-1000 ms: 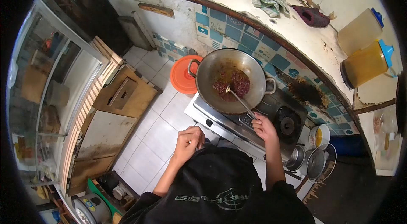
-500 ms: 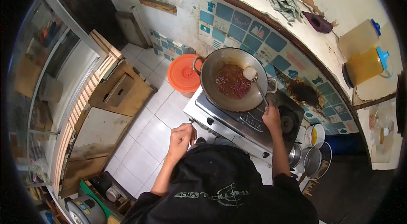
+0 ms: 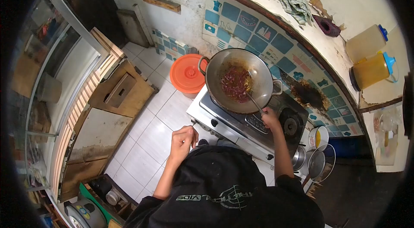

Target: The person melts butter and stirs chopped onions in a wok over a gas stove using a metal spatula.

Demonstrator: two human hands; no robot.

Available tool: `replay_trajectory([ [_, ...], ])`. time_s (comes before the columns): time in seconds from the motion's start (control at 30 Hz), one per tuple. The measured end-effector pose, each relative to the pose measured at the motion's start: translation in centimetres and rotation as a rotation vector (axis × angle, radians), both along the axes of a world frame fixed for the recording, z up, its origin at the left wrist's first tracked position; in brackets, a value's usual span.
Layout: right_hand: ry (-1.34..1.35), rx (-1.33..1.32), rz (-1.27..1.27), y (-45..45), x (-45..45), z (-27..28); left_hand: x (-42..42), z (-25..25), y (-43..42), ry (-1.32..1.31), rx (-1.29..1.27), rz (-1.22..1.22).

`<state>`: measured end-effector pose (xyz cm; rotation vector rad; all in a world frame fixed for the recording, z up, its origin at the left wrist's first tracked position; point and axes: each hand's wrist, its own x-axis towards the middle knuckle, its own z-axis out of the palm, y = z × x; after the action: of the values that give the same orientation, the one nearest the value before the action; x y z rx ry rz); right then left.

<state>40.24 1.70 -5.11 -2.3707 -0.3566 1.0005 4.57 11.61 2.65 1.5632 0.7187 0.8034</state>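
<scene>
My right hand point(image 3: 271, 119) is closed around the handle of a metal spatula point(image 3: 257, 104). The spatula's head is down among chopped reddish-purple pieces in brownish oil point(image 3: 235, 85), so it is mostly hidden. These pieces lie in the bottom of a large two-handled wok point(image 3: 260, 69) on the left side of a gas stove point(image 3: 208, 106). Held in front of the stove's left front corner, my left hand point(image 3: 184, 140) is curled into a loose fist, with nothing visible in it.
Left of the wok stands a bucket with an orange lid point(image 3: 189, 73). Pots and a strainer point(image 3: 317, 163) sit right of the stove, near a white container point(image 3: 321, 136). Jugs point(image 3: 373, 73) and a checked cloth point(image 3: 293, 1) rest on the ledge above. A wooden cabinet point(image 3: 103, 129) stands left.
My right hand has moved slightly down and left. The spatula's head, earlier visible at the wok's right side, has gone down into the chopped pieces. My left hand stays nearly still.
</scene>
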Motion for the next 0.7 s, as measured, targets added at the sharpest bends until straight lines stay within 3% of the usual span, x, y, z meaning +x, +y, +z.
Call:
replay_trajectory([
  [0.23,-0.397,0.257,0.297,-0.8,-1.6,-5.7,-0.2,0.0,0.3,-0.014,-0.009,0.001],
  [0.37,-0.310,0.139,0.253,0.1,-4.8,-0.7,0.0,-0.3,0.6,-0.022,-0.005,-0.003],
  [0.53,-0.387,0.203,0.329,-0.4,-4.8,-1.6,0.3,-0.1,0.9,-0.029,0.016,-0.008],
  [0.6,-0.436,0.175,0.337,0.0,-6.2,2.1,0.4,0.2,0.8,-0.028,0.005,-0.001],
  [0.7,-0.461,0.202,0.362,-0.1,-5.5,3.1,0.7,0.1,0.8,-0.024,-0.016,-0.002],
])
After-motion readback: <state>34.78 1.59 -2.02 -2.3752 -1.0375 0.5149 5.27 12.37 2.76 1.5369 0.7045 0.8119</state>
